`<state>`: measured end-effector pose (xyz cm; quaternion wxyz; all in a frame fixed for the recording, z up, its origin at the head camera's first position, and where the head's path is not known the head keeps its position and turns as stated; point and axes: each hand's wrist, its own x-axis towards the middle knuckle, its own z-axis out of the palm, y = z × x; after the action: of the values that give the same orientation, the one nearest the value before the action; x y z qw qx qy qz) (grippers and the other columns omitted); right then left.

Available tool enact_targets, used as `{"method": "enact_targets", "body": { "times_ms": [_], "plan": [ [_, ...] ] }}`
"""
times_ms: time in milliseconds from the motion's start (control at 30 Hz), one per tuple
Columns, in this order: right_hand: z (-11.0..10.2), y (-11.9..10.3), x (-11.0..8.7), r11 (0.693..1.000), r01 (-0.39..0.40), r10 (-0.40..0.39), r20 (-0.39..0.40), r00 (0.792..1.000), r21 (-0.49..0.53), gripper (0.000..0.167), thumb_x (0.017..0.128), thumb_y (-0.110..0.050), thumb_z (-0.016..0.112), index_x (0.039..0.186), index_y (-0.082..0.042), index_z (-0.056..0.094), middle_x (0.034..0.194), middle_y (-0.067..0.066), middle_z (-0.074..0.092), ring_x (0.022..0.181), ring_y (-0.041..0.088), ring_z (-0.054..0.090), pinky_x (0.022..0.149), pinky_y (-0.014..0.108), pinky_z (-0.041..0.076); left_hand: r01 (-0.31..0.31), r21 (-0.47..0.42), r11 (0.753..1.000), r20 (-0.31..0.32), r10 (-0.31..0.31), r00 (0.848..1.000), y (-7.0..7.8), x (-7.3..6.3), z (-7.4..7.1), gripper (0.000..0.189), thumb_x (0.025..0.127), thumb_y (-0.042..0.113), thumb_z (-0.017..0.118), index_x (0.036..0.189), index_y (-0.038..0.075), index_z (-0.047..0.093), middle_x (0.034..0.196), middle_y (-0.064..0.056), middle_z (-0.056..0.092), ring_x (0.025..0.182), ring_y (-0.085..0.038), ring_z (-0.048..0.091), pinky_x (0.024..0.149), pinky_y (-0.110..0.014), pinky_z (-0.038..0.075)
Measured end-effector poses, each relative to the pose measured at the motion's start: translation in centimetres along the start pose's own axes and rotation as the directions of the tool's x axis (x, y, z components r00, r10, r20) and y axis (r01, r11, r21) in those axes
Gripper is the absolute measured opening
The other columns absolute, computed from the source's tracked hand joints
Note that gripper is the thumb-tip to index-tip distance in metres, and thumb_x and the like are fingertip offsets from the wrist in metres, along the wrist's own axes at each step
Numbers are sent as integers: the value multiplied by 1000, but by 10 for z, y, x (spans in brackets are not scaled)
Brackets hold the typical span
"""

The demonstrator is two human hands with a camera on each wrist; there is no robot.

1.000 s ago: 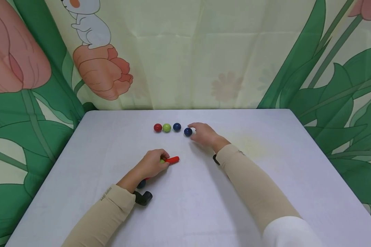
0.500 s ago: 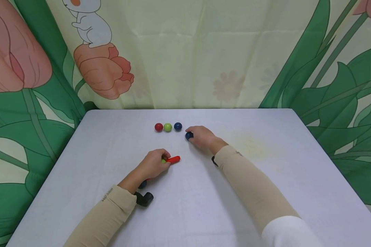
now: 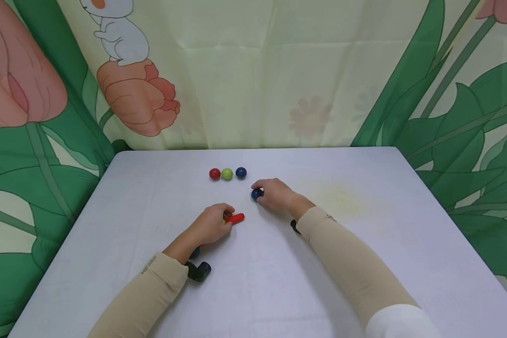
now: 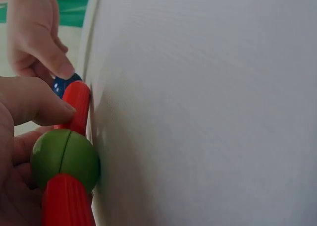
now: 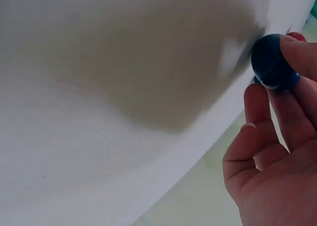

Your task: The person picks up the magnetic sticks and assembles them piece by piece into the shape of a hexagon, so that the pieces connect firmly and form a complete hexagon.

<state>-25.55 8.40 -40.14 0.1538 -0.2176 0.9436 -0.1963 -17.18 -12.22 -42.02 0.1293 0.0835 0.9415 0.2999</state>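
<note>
My left hand [image 3: 209,224] grips a joined toy of red ridged sticks and balls lying low over the table. One red stick [image 3: 235,218] juts out beyond its fingers. In the left wrist view a green ball [image 4: 64,159] links that stick to another red stick [image 4: 67,201]. Partly hidden under the left wrist is a dark blue ball [image 3: 195,252] at the toy's near end. Ahead and to the right, my right hand [image 3: 276,195] pinches a loose dark blue ball [image 5: 271,62] between thumb and fingers, a short distance from the stick's free end.
Near the table's far edge stand a red ball [image 3: 214,174], a light green ball [image 3: 226,174] and another dark blue ball [image 3: 241,172] in a row. They rest on the white table [image 3: 257,291]. A flowered curtain [image 3: 245,94] hangs behind it.
The right hand has closed its fingers round the blue ball and drawn it nearer, away from the row. The left hand and its red-stick toy have stayed in place.
</note>
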Motion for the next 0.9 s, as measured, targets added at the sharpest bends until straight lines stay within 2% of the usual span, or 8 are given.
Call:
{"method": "enact_targets", "body": {
  "times_ms": [233, 567, 900],
  "plan": [
    [2, -3, -10, 998, 52, -51, 10, 999, -29, 41, 95, -14, 67, 135, -10, 62, 132, 10, 63, 122, 26, 56, 109, 39, 39, -15, 27, 1000, 2, 15, 1000, 0, 5, 4, 35, 91, 15, 74, 123, 4, 65, 109, -5, 65, 97, -22, 57, 93, -39, 50],
    [5, -9, -19, 997, 71, -71, 19, 997, 23, 38, 94, -11, 67, 132, -8, 63, 130, 9, 63, 120, 25, 56, 107, 40, 40, -33, -12, 999, -2, 33, 999, -1, 6, 7, 32, 94, 10, 71, 123, 1, 62, 108, -9, 61, 97, -24, 55, 93, -40, 50],
    [11, -12, -26, 995, 63, -66, 41, 997, 76, 39, 93, -12, 71, 131, -9, 63, 120, 7, 66, 103, 22, 60, 97, 37, 47, -59, -28, 998, -15, 59, 998, -1, 4, 9, 33, 94, 6, 69, 124, -2, 58, 112, -11, 58, 99, -24, 54, 91, -39, 49]
  ]
}}
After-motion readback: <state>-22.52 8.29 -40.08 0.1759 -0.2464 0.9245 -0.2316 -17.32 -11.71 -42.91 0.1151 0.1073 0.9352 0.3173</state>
